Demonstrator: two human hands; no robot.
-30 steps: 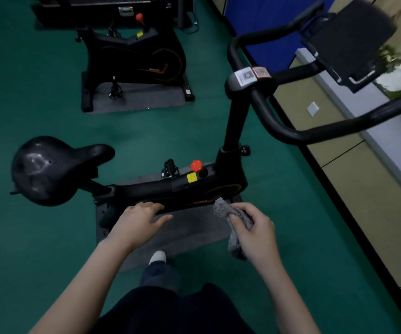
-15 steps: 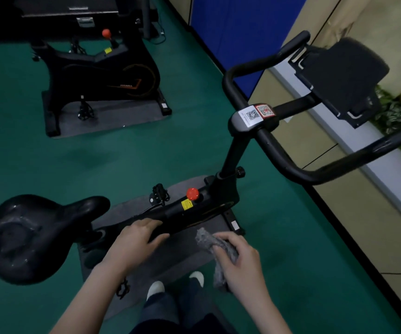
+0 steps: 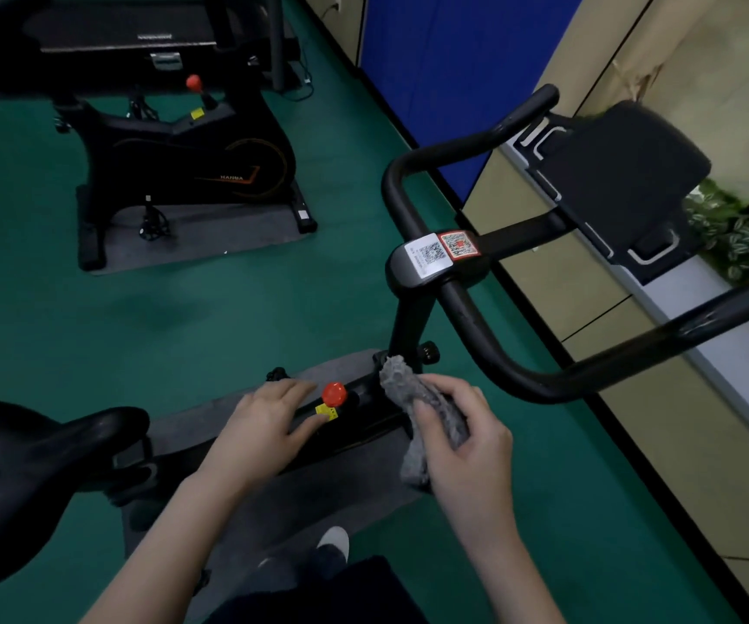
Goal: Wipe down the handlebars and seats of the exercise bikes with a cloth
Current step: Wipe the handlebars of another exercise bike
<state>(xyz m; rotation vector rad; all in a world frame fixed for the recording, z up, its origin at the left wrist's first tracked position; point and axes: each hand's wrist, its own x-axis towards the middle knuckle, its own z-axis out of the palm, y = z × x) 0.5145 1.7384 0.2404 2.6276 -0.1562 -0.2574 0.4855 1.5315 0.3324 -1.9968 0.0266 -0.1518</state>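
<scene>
Over the last second the view has closed in on the handlebars (image 3: 499, 353) while the seat (image 3: 26, 466) has slid to the lower left edge. Both hands have come up from the mat side of the bike frame to the level of the red knob (image 3: 334, 394). The right grip (image 3: 462, 439) is clenched round the cloth (image 3: 413, 394), as it was. The left grip (image 3: 264, 425) is released, fingers nearly straight and holding nothing, over the frame just left of the knob; whether it touches the frame I cannot tell. This looks like a move from the seat end toward the bars, so the bars are probably the next surface to be wiped. The cloth is not yet on them and sits in front of the foot of the stem, below the near bar. It is bunched into a rough roll whose long axis runs from the heel of the palm up and left, free end pointing at the stem. The seat lies left to right with its nose toward the bars. The bars sweep from the clamp out to the right, toward the wall.
</scene>
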